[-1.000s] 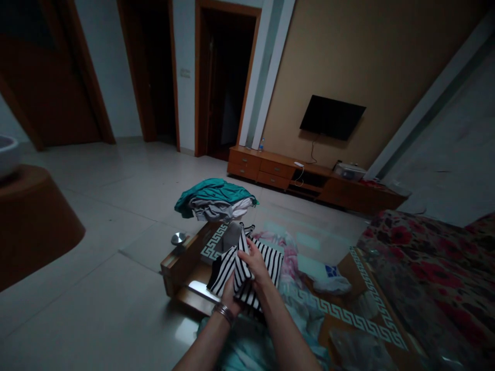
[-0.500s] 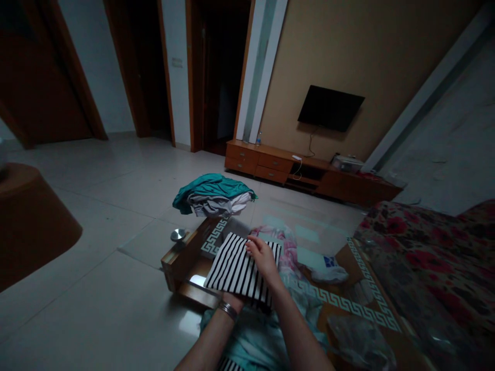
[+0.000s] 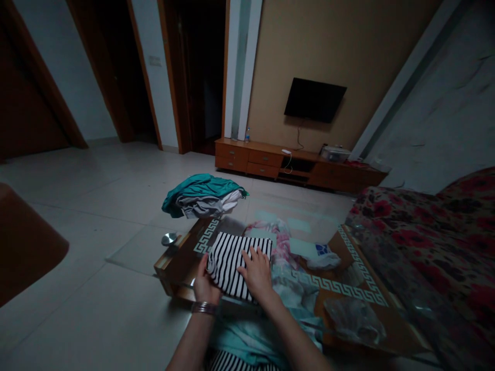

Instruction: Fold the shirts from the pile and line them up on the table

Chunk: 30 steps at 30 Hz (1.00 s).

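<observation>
Black-and-white striped knit cloth (image 3: 228, 268), folded flat, is pressed on glass-topped wooden desk (image 3: 174, 263); hands apart, right hand (image 3: 255, 273) flat on top, left hand (image 3: 204, 284) against edge.

The folded garment (image 3: 235, 268) on the counter (image 3: 170, 270) has black and white stripes. A white Greek-key border (image 3: 336, 286) runs along the counter's orange-brown wooden edges. Past its far edge, a pink-and-white floral cloth (image 3: 280, 242) lies beside the stripes. Beyond the far corner sits a teal cloth (image 3: 203, 188) over grey and white layers (image 3: 201, 207). Pale teal fabric (image 3: 263, 335) hangs at the near edge, and a sofa (image 3: 417, 226) shows red flowers on a dark ground.
</observation>
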### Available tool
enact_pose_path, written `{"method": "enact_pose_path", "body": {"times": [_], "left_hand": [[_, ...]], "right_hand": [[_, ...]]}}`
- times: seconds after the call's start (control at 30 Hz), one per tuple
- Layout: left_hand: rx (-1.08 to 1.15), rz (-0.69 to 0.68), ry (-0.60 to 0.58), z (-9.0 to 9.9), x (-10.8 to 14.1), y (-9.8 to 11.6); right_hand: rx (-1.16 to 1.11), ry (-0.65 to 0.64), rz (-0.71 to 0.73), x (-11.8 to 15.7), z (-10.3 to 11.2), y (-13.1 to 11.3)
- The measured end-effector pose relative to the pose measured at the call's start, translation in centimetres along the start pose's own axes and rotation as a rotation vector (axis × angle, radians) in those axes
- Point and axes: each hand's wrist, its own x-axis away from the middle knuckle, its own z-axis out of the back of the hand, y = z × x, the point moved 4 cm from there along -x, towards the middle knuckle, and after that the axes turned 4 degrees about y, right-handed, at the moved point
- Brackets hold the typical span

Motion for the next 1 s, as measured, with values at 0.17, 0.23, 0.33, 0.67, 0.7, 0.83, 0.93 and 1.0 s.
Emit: {"method": "enact_pose_path", "body": {"times": [0.17,0.23,0.33,0.67,0.7,0.83,0.93,1.0], "left_hand": [[-0.049,-0.386,0.166,2.3,-1.0,6.0],[-0.330,-0.522,-0.144,-0.6,-0.5,6.8],[-0.798,-0.627,-0.502,-4.9,0.3,4.2],[-1.302,-0.837,-0.549,-6.7,-0.3,-1.1],[-1.307,-0.840,-0.544,-6.8,-0.2,-1.1],[-1.321,-0.837,-0.548,-7.0,-0.1,-1.2],[-1.330,-0.841,-0.555,-7.0,0.0,-1.0],[-1.336,-0.852,-0.552,-6.9,0.1,-0.7]], "right_hand": [[0.009,-0.009,0.080,0.2,0.5,-0.7],[0.006,-0.003,0.097,0.1,0.5,-0.8],[-0.013,-0.013,0.081,0.0,0.1,-0.6],[-0.152,0.047,-0.078,-2.0,-1.1,2.5],[-0.138,0.067,-0.112,-2.6,-1.2,3.1],[-0.088,0.129,-0.291,-5.1,-1.0,6.4],[-0.115,0.133,-0.314,-6.2,-0.4,8.2],[-0.160,0.137,-0.352,-6.0,0.4,8.9]]}}
